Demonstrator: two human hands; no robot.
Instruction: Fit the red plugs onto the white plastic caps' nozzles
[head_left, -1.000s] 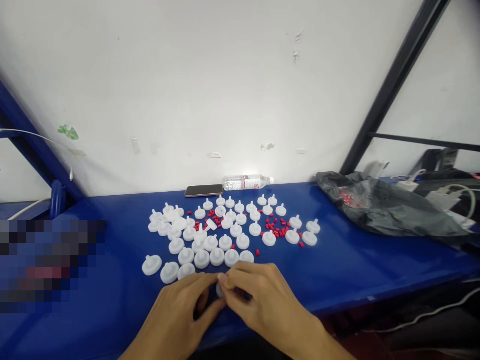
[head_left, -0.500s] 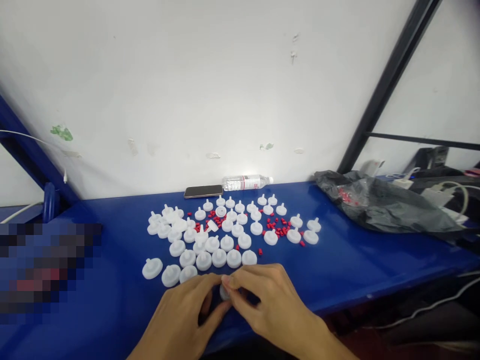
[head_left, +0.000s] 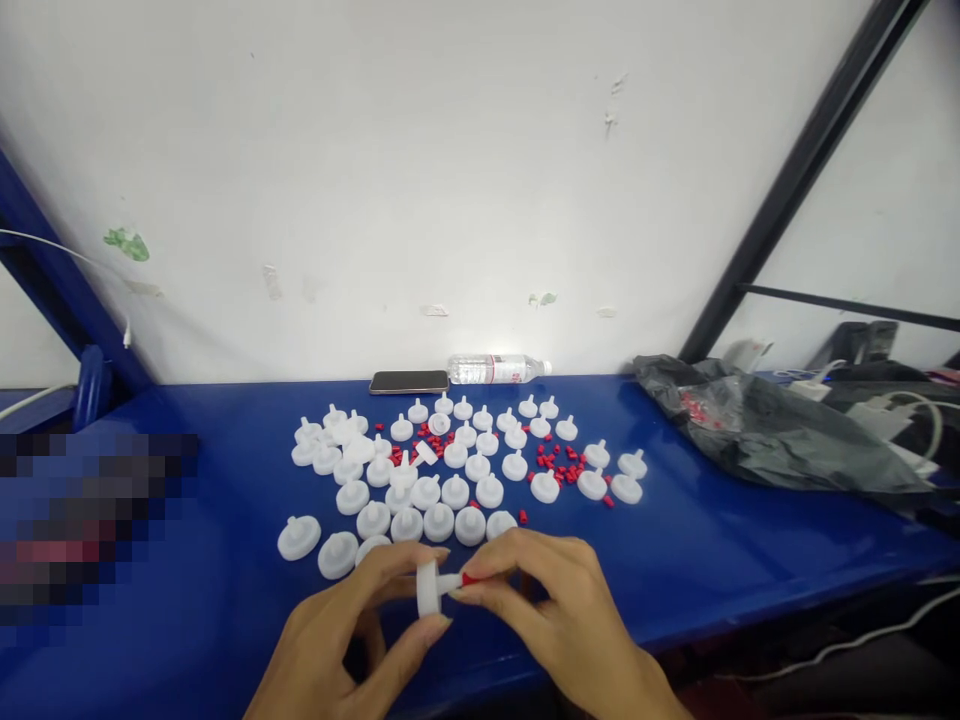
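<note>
Near the front of the blue table, my left hand [head_left: 360, 635] pinches a white round plastic cap with a thin spout [head_left: 428, 588] by its rim. The cap is turned on its side, its spout pointing right. My right hand [head_left: 551, 590] closes thumb and fingertips on a small red cap [head_left: 468, 579] at the spout's tip. Whether the red piece is fully seated on the spout I cannot tell. Beyond my hands lie many similar white spouted caps [head_left: 470, 525], mostly spout up. Loose red caps [head_left: 570, 472] are scattered among them.
A phone [head_left: 409, 382] and a clear plastic bottle [head_left: 495, 369] lie along the wall at the back of the blue table [head_left: 712, 560]. On the right is a dark plastic bag [head_left: 795, 455] with red pieces in clear wrapping. A blue metal post [head_left: 52, 270] stands at left.
My hands have drawn slightly apart, and the white cap between them, largely hidden before, is now in plain sight with the red cap at its spout. The view has shifted slightly.
</note>
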